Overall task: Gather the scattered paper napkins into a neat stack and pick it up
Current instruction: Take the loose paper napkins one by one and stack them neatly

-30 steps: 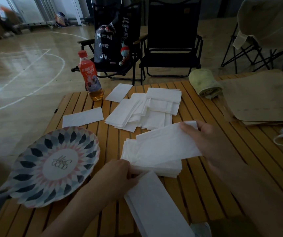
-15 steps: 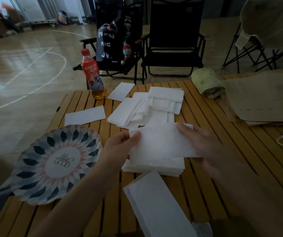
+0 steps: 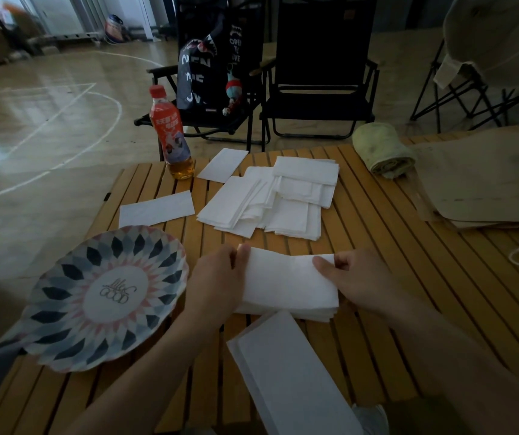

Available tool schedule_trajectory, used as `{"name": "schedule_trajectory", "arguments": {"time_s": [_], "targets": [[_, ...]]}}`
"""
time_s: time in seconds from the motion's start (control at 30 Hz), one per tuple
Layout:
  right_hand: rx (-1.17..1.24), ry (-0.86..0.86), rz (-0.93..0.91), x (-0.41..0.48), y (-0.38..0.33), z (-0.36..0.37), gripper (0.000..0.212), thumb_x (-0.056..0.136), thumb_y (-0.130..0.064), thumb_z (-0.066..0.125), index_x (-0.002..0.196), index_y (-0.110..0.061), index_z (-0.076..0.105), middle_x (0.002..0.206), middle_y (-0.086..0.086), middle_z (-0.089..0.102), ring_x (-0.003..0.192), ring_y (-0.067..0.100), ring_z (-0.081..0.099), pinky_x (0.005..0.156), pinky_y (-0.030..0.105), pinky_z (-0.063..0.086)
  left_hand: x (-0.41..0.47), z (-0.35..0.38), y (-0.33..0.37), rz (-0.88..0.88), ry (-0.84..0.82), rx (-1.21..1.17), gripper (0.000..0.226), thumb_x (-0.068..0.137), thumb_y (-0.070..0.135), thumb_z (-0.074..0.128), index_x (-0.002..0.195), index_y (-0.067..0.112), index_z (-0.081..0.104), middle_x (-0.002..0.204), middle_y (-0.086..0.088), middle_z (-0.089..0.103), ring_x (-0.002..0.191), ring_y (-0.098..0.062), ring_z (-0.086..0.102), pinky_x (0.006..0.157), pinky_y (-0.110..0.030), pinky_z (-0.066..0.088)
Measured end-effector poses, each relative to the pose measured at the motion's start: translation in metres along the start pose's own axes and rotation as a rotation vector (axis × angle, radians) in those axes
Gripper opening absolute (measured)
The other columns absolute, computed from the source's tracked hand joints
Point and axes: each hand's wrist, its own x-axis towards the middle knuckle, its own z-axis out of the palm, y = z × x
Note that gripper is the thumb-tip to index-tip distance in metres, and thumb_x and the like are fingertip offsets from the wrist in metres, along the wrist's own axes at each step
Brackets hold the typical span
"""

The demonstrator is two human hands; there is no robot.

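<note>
Your left hand [image 3: 217,277] and right hand [image 3: 361,277] each pinch one end of the top napkin [image 3: 286,277], likely to square it over the small stack [image 3: 314,313] mid-desk [image 3: 408,277]. Loose napkins [image 3: 267,202] wait behind.

One table [image 3: 377,246] carries one patterned plate [image 3: 104,296] at the near left, one bottle [image 3: 171,133] at the far left and one rolled towel [image 3: 383,150] at the far right. Two napkins lie singly: the far napkin [image 3: 222,164] beside the bottle and the left napkin [image 3: 156,208]. One loose heap [image 3: 267,202] in the middle overlaps too much to count. One stack [image 3: 289,287] sits between two hands, the left hand [image 3: 217,277] and the right hand [image 3: 355,277]. At least two near sheets [image 3: 289,378] overlap. Beyond stand three chairs: the left black chair [image 3: 208,119] with one bag [image 3: 201,70], the right black chair [image 3: 317,58] and the beige chair [image 3: 487,42].
</note>
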Motion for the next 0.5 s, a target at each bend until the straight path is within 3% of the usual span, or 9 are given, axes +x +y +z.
{"name": "schedule_trajectory", "arguments": {"time_s": [0.07, 0.2, 0.3, 0.37, 0.43, 0.5], "targets": [[-0.093, -0.013, 0.015, 0.003, 0.004, 0.001, 0.026, 0.095, -0.054, 0.054, 0.094, -0.028, 0.060, 0.085, -0.007, 0.066, 0.064, 0.011, 0.069, 0.050, 0.022, 0.055, -0.001, 0.004, -0.002, 0.028, 0.001, 0.096, 0.029, 0.100, 0.056, 0.032, 0.081, 0.036, 0.041, 0.072, 0.013, 0.051, 0.065, 0.001, 0.051, 0.054, -0.016, 0.033], [-0.183, -0.015, 0.021, 0.006, 0.010, 0.003, 0.027, 0.097, -0.051, 0.053, 0.084, -0.028, 0.057, 0.082, -0.004, 0.066, 0.061, 0.013, 0.067, 0.052, 0.025, 0.058, 0.003, 0.005, -0.004, 0.030, -0.007, 0.184, 0.033, 0.100, 0.056, 0.030, 0.085, 0.031, 0.046, 0.072, 0.013, 0.050, 0.065, 0.000, 0.051, 0.057, -0.021, 0.037], [-0.267, 0.078, -0.039, 0.005, 0.010, 0.003, 0.028, 0.097, -0.051, 0.052, 0.078, -0.031, 0.053, 0.078, -0.007, 0.062, 0.063, 0.007, 0.060, 0.051, 0.022, 0.048, 0.005, 0.005, -0.006, 0.051, 0.011, 0.246, 0.032, 0.101, 0.054, 0.032, 0.092, 0.028, 0.050, 0.070, 0.015, 0.047, 0.062, 0.002, 0.046, 0.053, -0.018, 0.031], [-0.330, 0.094, -0.064, 0.002, 0.010, 0.004, 0.028, 0.098, -0.050, 0.051, 0.078, -0.031, 0.053, 0.076, -0.009, 0.059, 0.065, 0.004, 0.056, 0.052, 0.018, 0.038, 0.003, 0.006, -0.007, 0.103, -0.015, 0.369, 0.029, 0.099, 0.051, 0.043, 0.110, 0.026, 0.052, 0.079, 0.012, 0.052, 0.068, -0.003, 0.053, 0.058, -0.020, 0.042], [-0.394, 0.099, -0.085, -0.001, 0.010, 0.006, 0.027, 0.100, -0.049, 0.049, 0.082, -0.029, 0.054, 0.076, -0.009, 0.058, 0.066, 0.003, 0.055, 0.053, 0.018, 0.035, 0.000, 0.008, -0.009, 0.213, -0.089, 0.609, 0.054, 0.092, 0.050, 0.059, 0.136, 0.025, 0.039, 0.098, 0.004, 0.057, 0.084, -0.010, 0.058, 0.067, -0.026, 0.053], [-0.446, 0.112, -0.090, -0.003, 0.009, 0.007, 0.031, 0.101, -0.051, 0.045, 0.084, -0.026, 0.056, 0.075, -0.008, 0.058, 0.065, 0.004, 0.054, 0.052, 0.019, 0.034, 0.001, 0.009, -0.013, 0.284, -0.134, 0.757, 0.075, 0.087, 0.053, 0.064, 0.146, 0.025, 0.026, 0.108, 0.001, 0.054, 0.090, -0.012, 0.058, 0.069, -0.027, 0.053]]}}
